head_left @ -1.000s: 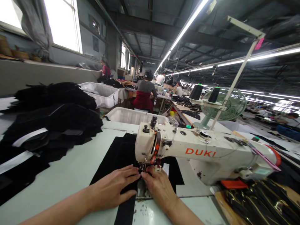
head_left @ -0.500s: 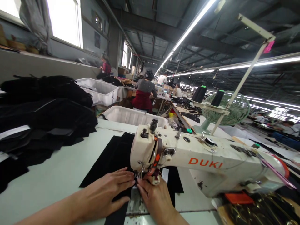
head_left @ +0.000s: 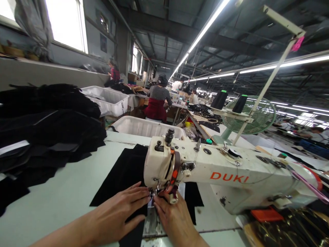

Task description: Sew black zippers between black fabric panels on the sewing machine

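Observation:
A white DUKI sewing machine (head_left: 221,175) stands on the pale table (head_left: 64,195). Black fabric (head_left: 123,171) lies flat under its needle and runs away from me. My left hand (head_left: 118,212) rests flat on the fabric left of the presser foot (head_left: 154,192), fingers stretched out and pointing at the needle. My right hand (head_left: 174,216) lies on the fabric just right of the foot, fingers together, tips pressed down beside the needle. A white label strip (head_left: 182,189) shows just behind the right hand.
A heap of black cut pieces (head_left: 48,130) covers the table's left. White bins (head_left: 146,127) stand behind the table. Two black thread cones (head_left: 218,100) and a green fan (head_left: 253,118) stand at the back right. Other people work at tables farther back (head_left: 158,99). Dark gold-trimmed parts (head_left: 290,226) lie at the lower right.
Both hands have stayed at the needle, shifting only slightly with the fabric. The camera has tilted and moved a little, so the machine sits lower and more to the left.

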`<state>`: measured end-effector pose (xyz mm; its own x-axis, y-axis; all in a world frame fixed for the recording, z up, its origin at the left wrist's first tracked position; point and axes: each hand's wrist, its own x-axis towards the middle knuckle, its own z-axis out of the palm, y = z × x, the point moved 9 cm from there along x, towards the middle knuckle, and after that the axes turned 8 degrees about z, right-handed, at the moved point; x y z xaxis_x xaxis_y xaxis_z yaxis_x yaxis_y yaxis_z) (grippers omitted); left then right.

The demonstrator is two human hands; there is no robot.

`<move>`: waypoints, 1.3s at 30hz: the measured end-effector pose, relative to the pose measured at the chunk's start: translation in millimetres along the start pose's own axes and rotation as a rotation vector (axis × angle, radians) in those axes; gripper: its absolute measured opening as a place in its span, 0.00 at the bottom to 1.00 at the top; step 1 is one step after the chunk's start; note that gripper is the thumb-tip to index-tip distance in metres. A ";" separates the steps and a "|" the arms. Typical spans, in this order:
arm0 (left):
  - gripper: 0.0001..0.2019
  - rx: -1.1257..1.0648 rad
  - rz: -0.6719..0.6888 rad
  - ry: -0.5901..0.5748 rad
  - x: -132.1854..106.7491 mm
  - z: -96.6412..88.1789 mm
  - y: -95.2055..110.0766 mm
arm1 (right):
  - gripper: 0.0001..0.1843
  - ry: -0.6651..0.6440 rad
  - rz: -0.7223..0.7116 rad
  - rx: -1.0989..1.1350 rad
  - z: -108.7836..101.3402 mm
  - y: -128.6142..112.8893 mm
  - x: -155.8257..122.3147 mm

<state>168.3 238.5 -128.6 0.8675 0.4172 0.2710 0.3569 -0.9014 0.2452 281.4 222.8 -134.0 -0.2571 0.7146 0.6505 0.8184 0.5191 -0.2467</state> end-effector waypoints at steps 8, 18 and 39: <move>0.23 0.007 0.038 0.095 -3.9 -1.3 -0.5 | 0.13 0.003 0.008 0.000 -4.7 1.2 1.7; 0.24 -0.087 -0.023 0.069 -4.3 -5.7 0.1 | 0.09 -0.066 0.131 0.115 -20.5 9.4 6.6; 0.33 0.033 -0.254 -0.071 9.3 -12.4 -80.5 | 0.16 0.113 -0.097 -0.255 -10.7 13.8 1.5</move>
<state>143.3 316.3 -134.3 0.7701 0.6228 0.1383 0.5768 -0.7724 0.2660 297.8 226.0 -128.7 -0.2937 0.6031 0.7416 0.8992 0.4376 0.0003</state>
